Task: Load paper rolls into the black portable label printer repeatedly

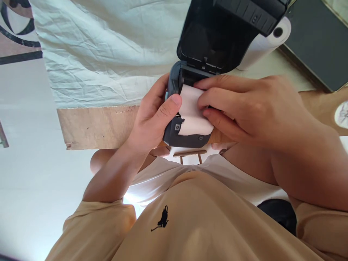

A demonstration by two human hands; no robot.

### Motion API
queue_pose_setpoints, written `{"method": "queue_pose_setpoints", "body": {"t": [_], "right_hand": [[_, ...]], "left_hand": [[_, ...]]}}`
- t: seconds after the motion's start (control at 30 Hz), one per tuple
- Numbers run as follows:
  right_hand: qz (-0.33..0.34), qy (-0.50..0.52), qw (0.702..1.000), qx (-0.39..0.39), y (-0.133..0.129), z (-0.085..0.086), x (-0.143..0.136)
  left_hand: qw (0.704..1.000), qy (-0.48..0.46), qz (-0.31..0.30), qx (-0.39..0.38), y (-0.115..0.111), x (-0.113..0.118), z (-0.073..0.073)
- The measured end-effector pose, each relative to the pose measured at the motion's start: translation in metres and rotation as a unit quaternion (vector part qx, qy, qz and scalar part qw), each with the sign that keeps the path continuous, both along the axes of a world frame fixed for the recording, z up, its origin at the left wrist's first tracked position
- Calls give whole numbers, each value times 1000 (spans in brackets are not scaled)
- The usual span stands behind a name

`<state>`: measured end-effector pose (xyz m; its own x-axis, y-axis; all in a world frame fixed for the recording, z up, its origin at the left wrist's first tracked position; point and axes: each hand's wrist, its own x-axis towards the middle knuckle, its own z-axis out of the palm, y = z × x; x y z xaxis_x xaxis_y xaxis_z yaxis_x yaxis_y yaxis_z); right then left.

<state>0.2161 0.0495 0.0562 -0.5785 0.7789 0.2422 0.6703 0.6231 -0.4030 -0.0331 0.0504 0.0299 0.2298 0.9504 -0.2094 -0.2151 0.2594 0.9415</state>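
At the near edge of a bare-wood counter [100, 127], we hold a boxy device [175, 136] of dark, matte plastic, its corners well rounded. Whether its underside touches the wood, we cannot tell. Its lid [212, 40] stands swung back on the far side, smooth and glossy within, ribbed near the top.

Left hand [154, 117]: clasped about the casing's left side, thumb pressed flat by the rim; the other fingers are largely hidden behind. Right hand [252, 108]: comes across from the right, fingers bent and slightly parted, tips at the right margin of a white paper strip [191, 105]. We cannot tell whether they pinch it or merely press.

The strip sits in the device's cavity, softly curved, its matte front end draped over the front lip, ragged at the left corner. Beside it we note a small pale square symbol and a round button mark.

Beyond, to the left: pale cloth [114, 50], thin, finely creased. Behind the lid, to the right: a white roll [257, 52] with a dark round core; farther right, a flat dark panel [318, 40] with rounded corners.
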Motion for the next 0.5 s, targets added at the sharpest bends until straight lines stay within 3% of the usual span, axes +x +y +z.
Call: {"method": "queue_pose_setpoints", "body": {"t": [0.17, 0.33, 0.5], "right_hand": [[-6, -46, 997, 59, -4, -4, -3], [-9, -26, 1000, 4, -6, -3, -5], [-13, 66, 996, -54, -7, 9, -8]], "left_hand": [[999, 26, -22, 19, 2, -3, 4], [999, 19, -39, 7, 2, -3, 5], [1000, 1, -21, -10, 3, -1, 9]]}}
